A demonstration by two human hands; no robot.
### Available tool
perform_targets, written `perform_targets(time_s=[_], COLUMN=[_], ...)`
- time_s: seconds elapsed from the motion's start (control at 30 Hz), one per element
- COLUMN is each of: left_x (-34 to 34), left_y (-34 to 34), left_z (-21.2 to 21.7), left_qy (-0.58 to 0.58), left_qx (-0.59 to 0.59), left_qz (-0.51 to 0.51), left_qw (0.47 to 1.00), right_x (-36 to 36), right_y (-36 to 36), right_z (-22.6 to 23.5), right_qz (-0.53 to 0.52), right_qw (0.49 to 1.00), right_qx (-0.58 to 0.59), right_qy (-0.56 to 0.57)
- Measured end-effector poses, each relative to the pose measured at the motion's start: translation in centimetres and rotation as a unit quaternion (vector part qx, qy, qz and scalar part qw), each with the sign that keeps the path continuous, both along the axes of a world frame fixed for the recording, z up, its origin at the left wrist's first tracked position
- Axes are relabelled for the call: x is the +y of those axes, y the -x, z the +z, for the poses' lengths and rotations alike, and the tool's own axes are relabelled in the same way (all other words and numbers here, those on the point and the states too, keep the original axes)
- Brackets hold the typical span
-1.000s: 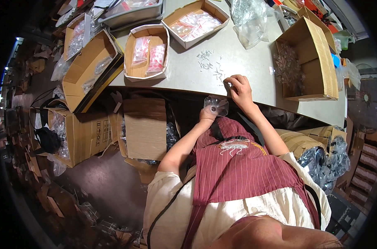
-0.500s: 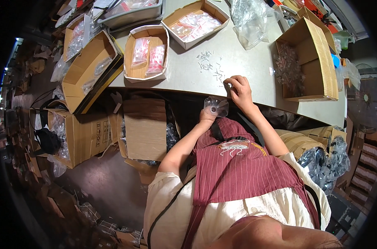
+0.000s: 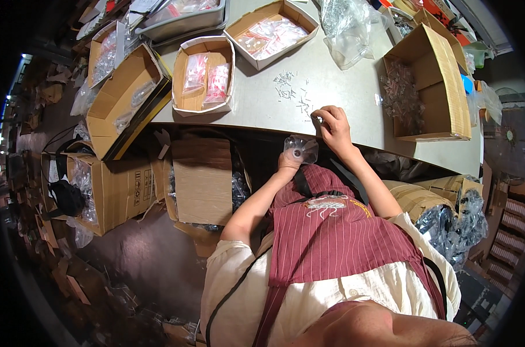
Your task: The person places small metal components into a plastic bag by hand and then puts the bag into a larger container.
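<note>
My left hand [image 3: 286,164] is closed around a clear, square-mouthed plastic piece [image 3: 310,150] with a round hole in its middle. It holds this piece just off the table's near edge, above my lap. Over that edge, my right hand [image 3: 336,130] is closed in a pinch, thumb and forefinger together. Whatever lies between those fingertips is too small or hidden to make out. Small, thin metal pieces, like screws or pins [image 3: 285,91], lie scattered on the pale table [image 3: 256,107] just beyond my right fingertips.
Two shallow cartons [image 3: 175,87] [image 3: 262,65] hold small plastic bags. On the right, a tipped cardboard box [image 3: 441,110] holds many clear pieces. A crumpled plastic bag [image 3: 349,40] lies at the back. More boxes [image 3: 201,182] stand below the table's near edge.
</note>
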State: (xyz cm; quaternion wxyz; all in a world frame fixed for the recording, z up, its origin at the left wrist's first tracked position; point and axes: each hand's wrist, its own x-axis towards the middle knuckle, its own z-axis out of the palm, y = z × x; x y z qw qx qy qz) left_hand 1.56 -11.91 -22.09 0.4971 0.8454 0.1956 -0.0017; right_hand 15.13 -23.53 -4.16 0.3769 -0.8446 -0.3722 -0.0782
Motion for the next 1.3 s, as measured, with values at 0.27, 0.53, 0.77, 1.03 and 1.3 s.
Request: perform_targets(time_s=[0.27, 0.53, 0.77, 1.03, 1.3], left_x=[-0.1, 0.0, -0.1, 0.0, 0.5], left_y=[-0.2, -0.3, -0.6, -1.0, -1.0], left_z=[0.4, 1.1, 0.3, -0.6, -1.7], left_qy=[0.019, 0.02, -0.019, -0.021, -0.019], left_qx=[0.002, 0.012, 0.023, 0.03, 0.047], left_qz=[0.001, -0.007, -0.013, -0.001, 0.012], left_qw=[1.0, 1.0, 0.999, 0.999, 0.999], right_x=[0.0, -0.1, 0.9, 1.6, 0.8], right_y=[0.0, -0.1, 0.0, 0.3, 1.7], right_z=[0.0, -0.1, 0.0, 0.1, 0.2], right_qz=[0.0, -0.002, -0.013, 0.017, 0.093], right_qw=[1.0, 1.0, 1.0, 1.0, 0.995], right_qx=[-0.018, 0.0, 0.014, 0.0, 0.033], right_qy=[-0.008, -0.004, 0.003, -0.014, -0.007])
